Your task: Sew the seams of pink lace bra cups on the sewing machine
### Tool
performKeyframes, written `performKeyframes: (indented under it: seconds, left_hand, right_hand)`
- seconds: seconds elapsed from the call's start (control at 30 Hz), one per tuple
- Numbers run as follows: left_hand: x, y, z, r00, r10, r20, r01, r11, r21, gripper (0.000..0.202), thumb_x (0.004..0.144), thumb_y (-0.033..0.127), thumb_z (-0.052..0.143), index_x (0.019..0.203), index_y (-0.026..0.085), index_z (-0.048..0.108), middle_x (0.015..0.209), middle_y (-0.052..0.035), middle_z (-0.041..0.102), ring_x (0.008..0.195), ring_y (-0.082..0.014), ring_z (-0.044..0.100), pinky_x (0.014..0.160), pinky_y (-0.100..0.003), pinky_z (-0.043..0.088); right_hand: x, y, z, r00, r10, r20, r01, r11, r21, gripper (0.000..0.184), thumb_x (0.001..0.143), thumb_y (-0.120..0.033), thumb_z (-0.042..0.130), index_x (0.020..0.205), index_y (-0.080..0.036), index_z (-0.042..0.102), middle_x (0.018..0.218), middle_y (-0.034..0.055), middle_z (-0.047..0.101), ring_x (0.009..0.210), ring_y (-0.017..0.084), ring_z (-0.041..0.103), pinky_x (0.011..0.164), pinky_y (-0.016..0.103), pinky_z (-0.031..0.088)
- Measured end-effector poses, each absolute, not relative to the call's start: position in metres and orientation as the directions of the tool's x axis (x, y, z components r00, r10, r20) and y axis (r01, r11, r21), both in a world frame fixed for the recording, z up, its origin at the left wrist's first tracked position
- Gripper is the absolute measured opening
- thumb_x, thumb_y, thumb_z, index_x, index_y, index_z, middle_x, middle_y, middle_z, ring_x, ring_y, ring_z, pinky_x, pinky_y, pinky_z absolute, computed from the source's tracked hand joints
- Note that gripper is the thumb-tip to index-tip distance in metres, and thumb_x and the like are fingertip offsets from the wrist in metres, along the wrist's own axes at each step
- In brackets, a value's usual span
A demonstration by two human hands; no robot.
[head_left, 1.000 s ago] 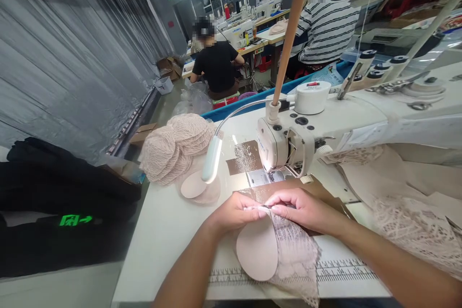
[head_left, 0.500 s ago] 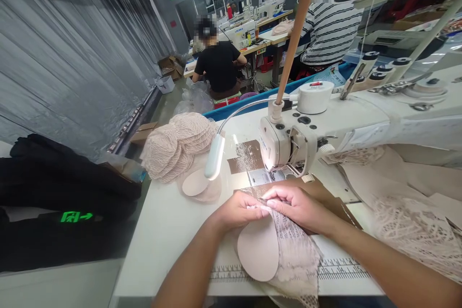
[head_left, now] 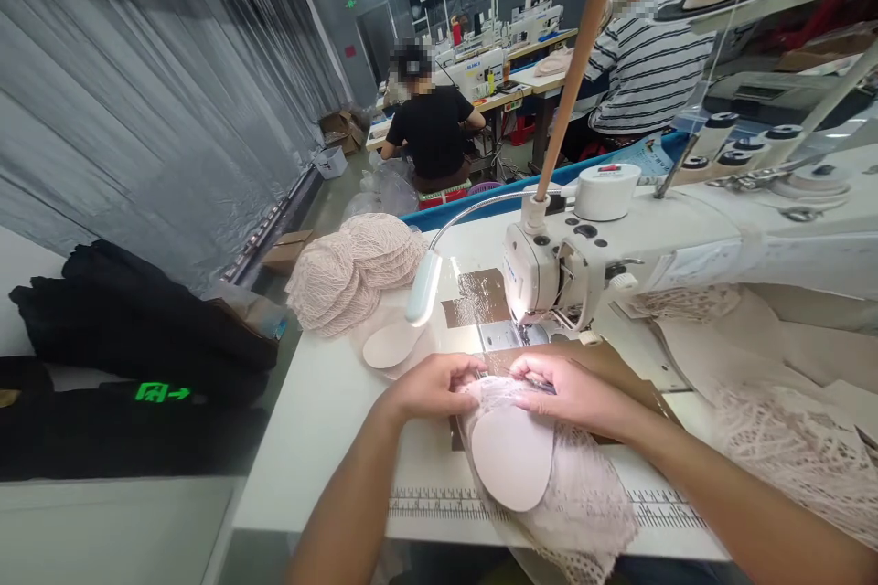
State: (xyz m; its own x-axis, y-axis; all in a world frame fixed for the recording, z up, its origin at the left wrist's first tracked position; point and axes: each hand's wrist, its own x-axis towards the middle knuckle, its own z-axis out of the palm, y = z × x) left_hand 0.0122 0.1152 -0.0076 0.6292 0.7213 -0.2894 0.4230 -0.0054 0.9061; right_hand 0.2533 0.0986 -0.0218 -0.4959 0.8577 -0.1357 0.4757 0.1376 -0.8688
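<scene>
My left hand and my right hand both pinch the far edge of a pink foam cup and the pale lace piece under it. They hold it flat on the white table, just in front of the needle of the white sewing machine. The fingertips of the two hands are a little apart, with lace between them. A printed ruler strip runs along the table's near edge below the cup.
A stack of lace-covered cups and loose foam cups lie at the table's left, under a gooseneck lamp. More lace is piled at the right. Black fabric lies on the left. Two people sit at machines behind.
Both hands have pushed the cup and lace a little further toward the needle, and lace has spread over the cup's far edge. My view has shifted slightly.
</scene>
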Motion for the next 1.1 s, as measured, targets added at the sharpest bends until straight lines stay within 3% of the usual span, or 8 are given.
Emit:
performKeyframes:
  seconds: [0.17, 0.27, 0.4, 0.53, 0.63, 0.77, 0.83, 1.1]
  left_hand:
    - [0.010, 0.100, 0.012, 0.523, 0.839, -0.150, 0.483, -0.147, 0.863, 0.030, 0.080, 0.028, 0.061, 0.108, 0.018, 0.063, 0.093, -0.0041, 0.061, 0.082, -0.0160, 0.053, 0.070, -0.024, 0.042]
    - [-0.003, 0.092, 0.013, 0.457, 0.834, -0.310, 0.505, 0.044, 0.862, 0.028, 0.078, 0.039, 0.066, 0.093, 0.015, 0.066, 0.078, -0.0019, 0.058, 0.069, -0.0125, 0.051, 0.063, -0.023, 0.039]
    - [0.006, 0.081, -0.006, 0.578, 0.705, -0.411, 0.251, 0.326, 0.911, 0.039, 0.068, 0.045, 0.076, 0.087, 0.012, 0.066, 0.070, -0.0010, 0.057, 0.062, -0.0103, 0.050, 0.060, -0.022, 0.040]
    - [0.039, 0.071, -0.023, 0.405, 0.820, -0.404, -0.050, 0.461, 0.886, 0.044, 0.061, 0.046, 0.081, 0.083, 0.011, 0.065, 0.061, 0.0014, 0.056, 0.049, -0.0064, 0.043, 0.050, -0.020, 0.034]
    - [0.052, 0.069, -0.027, 0.322, 0.873, -0.366, -0.096, 0.415, 0.905, 0.043, 0.061, 0.046, 0.081, 0.079, 0.010, 0.067, 0.066, -0.0019, 0.060, 0.057, -0.0098, 0.050, 0.057, -0.023, 0.038]
    - [0.050, 0.070, -0.029, 0.330, 0.916, -0.227, 0.000, 0.240, 0.971, 0.038, 0.070, 0.045, 0.076, 0.081, 0.010, 0.070, 0.071, -0.0033, 0.061, 0.066, -0.0118, 0.052, 0.065, -0.024, 0.040]
    - [0.047, 0.070, -0.031, 0.347, 0.914, -0.211, 0.024, 0.216, 0.976, 0.036, 0.073, 0.045, 0.074, 0.082, 0.010, 0.071, 0.072, -0.0040, 0.062, 0.068, -0.0127, 0.052, 0.066, -0.025, 0.040]
    - [0.047, 0.071, -0.032, 0.385, 0.891, -0.239, 0.010, 0.255, 0.967, 0.036, 0.070, 0.044, 0.076, 0.080, 0.009, 0.071, 0.065, -0.0017, 0.055, 0.063, -0.0105, 0.045, 0.060, -0.023, 0.034]
  right_hand:
    - [0.250, 0.096, -0.027, -0.520, 0.846, -0.120, 0.452, 0.153, -0.879, 0.027, 0.085, -0.037, 0.050, 0.066, -0.019, 0.048, 0.065, -0.0014, 0.049, 0.063, 0.015, 0.045, 0.055, 0.027, 0.032]
    - [0.254, 0.094, -0.025, -0.528, 0.847, -0.071, 0.401, 0.174, -0.899, 0.025, 0.087, -0.038, 0.050, 0.072, -0.019, 0.054, 0.071, 0.0005, 0.053, 0.068, 0.017, 0.048, 0.059, 0.028, 0.036]
    - [0.256, 0.090, -0.020, -0.590, 0.806, -0.039, 0.326, 0.194, -0.925, 0.022, 0.088, -0.038, 0.048, 0.082, -0.019, 0.058, 0.077, 0.0016, 0.055, 0.072, 0.017, 0.051, 0.064, 0.029, 0.039]
    - [0.254, 0.088, -0.020, -0.644, 0.763, -0.052, 0.356, 0.239, -0.904, 0.024, 0.087, -0.038, 0.051, 0.075, -0.018, 0.055, 0.071, 0.0006, 0.053, 0.068, 0.016, 0.049, 0.061, 0.028, 0.037]
    - [0.257, 0.090, -0.022, -0.614, 0.786, -0.071, 0.380, 0.215, -0.900, 0.029, 0.086, -0.046, 0.052, 0.083, -0.019, 0.058, 0.076, 0.0021, 0.056, 0.071, 0.018, 0.052, 0.063, 0.029, 0.039]
    - [0.268, 0.094, -0.020, -0.531, 0.848, 0.012, 0.348, 0.231, -0.908, 0.041, 0.087, -0.054, 0.048, 0.107, -0.020, 0.058, 0.099, 0.0065, 0.062, 0.089, 0.022, 0.057, 0.077, 0.033, 0.044]
    - [0.272, 0.095, -0.016, -0.534, 0.845, 0.033, 0.371, 0.269, -0.889, 0.038, 0.088, -0.052, 0.048, 0.107, -0.021, 0.060, 0.103, 0.0061, 0.063, 0.092, 0.022, 0.057, 0.081, 0.033, 0.044]
    - [0.265, 0.090, -0.007, -0.621, 0.778, -0.097, 0.429, 0.233, -0.873, 0.020, 0.087, -0.039, 0.054, 0.095, -0.024, 0.063, 0.088, 0.0002, 0.065, 0.079, 0.018, 0.057, 0.067, 0.029, 0.042]
